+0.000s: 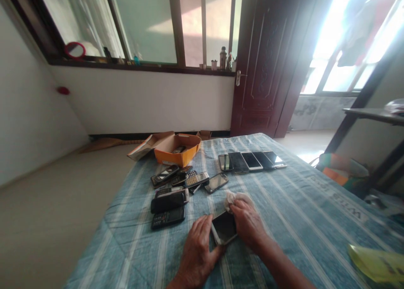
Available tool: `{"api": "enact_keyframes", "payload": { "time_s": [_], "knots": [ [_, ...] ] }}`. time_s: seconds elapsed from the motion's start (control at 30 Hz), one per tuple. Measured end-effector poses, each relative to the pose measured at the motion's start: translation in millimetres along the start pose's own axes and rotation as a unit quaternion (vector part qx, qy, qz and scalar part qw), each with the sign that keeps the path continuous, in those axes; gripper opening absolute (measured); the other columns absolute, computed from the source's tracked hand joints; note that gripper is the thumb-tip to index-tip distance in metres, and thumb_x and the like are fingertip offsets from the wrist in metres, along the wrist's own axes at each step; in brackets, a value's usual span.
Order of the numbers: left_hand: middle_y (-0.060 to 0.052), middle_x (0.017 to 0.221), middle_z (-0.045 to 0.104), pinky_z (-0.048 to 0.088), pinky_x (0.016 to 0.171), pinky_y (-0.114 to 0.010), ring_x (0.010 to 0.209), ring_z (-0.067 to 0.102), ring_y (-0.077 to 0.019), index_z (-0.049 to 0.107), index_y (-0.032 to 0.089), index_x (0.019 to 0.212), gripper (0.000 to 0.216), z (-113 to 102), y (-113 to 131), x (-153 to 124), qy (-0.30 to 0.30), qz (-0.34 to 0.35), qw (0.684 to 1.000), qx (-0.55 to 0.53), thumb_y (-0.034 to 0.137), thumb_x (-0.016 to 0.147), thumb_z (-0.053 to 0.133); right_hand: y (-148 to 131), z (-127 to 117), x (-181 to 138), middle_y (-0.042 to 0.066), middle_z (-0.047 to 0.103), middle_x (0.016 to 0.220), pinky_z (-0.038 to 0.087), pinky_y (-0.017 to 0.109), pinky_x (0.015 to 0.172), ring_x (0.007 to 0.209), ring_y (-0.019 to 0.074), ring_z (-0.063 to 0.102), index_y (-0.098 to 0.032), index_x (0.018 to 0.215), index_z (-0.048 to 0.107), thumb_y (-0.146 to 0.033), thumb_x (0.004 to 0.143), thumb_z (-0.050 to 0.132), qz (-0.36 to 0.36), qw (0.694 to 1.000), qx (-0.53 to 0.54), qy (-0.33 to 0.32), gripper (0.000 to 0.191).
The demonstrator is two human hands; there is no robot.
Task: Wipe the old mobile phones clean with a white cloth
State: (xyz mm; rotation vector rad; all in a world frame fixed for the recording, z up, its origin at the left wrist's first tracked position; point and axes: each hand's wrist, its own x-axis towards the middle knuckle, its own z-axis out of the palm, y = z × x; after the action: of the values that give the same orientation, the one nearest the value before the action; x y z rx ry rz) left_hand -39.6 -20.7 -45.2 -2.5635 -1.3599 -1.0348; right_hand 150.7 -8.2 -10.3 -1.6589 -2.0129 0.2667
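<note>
A smartphone point(223, 228) with a dark screen and pale frame lies between my hands on the striped blue cloth. My left hand point(199, 247) grips its left edge, thumb at the near corner and fingers along the far side. A crumpled white cloth point(240, 197) is bunched in my right hand point(248, 221), pressed at the phone's upper right edge. Left of my hands lies a heap of old phones, with a black keypad phone point(168, 218) closest. Just beyond the held phone rests a grey-screened smartphone point(216, 183).
An open orange box point(178, 151) with phones inside stands at the far left of the covered table point(284, 221). Several smartphones point(251, 161) lie in a row toward the back right. A yellow packet point(377, 263) sits near the right edge. Behind is a dark red door point(261, 61).
</note>
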Motion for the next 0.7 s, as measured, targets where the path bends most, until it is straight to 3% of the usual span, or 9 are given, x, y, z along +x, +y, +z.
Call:
{"api": "enact_keyframes", "payload": {
  "time_s": [0.27, 0.43, 0.6, 0.7],
  "knots": [
    [-0.017, 0.11, 0.067, 0.057, 0.087, -0.042, 0.103, 0.065, -0.0286, 0.051, 0.012, 0.121, 0.057, 0.3, -2.0, 0.8, 0.016, 0.028, 0.999, -0.002, 0.049, 0.079, 0.063, -30.9, 18.3, -14.4, 0.005, 0.066, 0.101, 0.041, 0.028, 0.094, 0.104, 0.019, 0.055, -0.02, 0.094, 0.066, -0.013, 0.087, 0.051, -0.138, 0.988, 0.068, -0.028, 0.019],
    [-0.016, 0.11, 0.067, 0.057, 0.087, -0.044, 0.103, 0.065, -0.03, 0.052, 0.012, 0.121, 0.06, -0.3, -0.2, 0.1, 0.004, 0.015, 1.0, 0.014, 0.042, 0.072, 0.071, -6.6, 4.0, -4.7, 0.005, 0.066, 0.1, 0.043, 0.029, 0.089, 0.102, 0.0199, 0.056, -0.021, 0.089, 0.067, -0.011, 0.087, 0.046, -0.076, 0.997, 0.027, -0.018, 0.023],
    [-0.015, 0.114, 0.066, 0.056, 0.089, -0.045, 0.107, 0.063, -0.0311, 0.051, 0.015, 0.124, 0.063, -5.7, 2.8, -0.1, -0.024, 0.003, 1.0, 0.02, 0.031, 0.069, 0.074, 29.6, -3.1, 2.5, 0.008, 0.066, 0.109, 0.044, 0.032, 0.092, 0.109, 0.0221, 0.056, -0.021, 0.09, 0.068, -0.011, 0.088, 0.04, 0.022, 0.999, -0.012, 0.04, 0.03],
    [-0.015, 0.116, 0.065, 0.055, 0.089, -0.046, 0.109, 0.062, -0.0312, 0.05, 0.015, 0.126, 0.065, -6.1, 2.4, -0.5, -0.028, -0.001, 0.999, 0.015, 0.031, 0.068, 0.075, 30.3, -0.8, -2.7, 0.008, 0.065, 0.113, 0.044, 0.033, 0.094, 0.112, 0.0224, 0.055, -0.021, 0.095, 0.068, -0.008, 0.086, 0.039, 0.024, 0.998, -0.011, 0.064, 0.033]
  ]
}}
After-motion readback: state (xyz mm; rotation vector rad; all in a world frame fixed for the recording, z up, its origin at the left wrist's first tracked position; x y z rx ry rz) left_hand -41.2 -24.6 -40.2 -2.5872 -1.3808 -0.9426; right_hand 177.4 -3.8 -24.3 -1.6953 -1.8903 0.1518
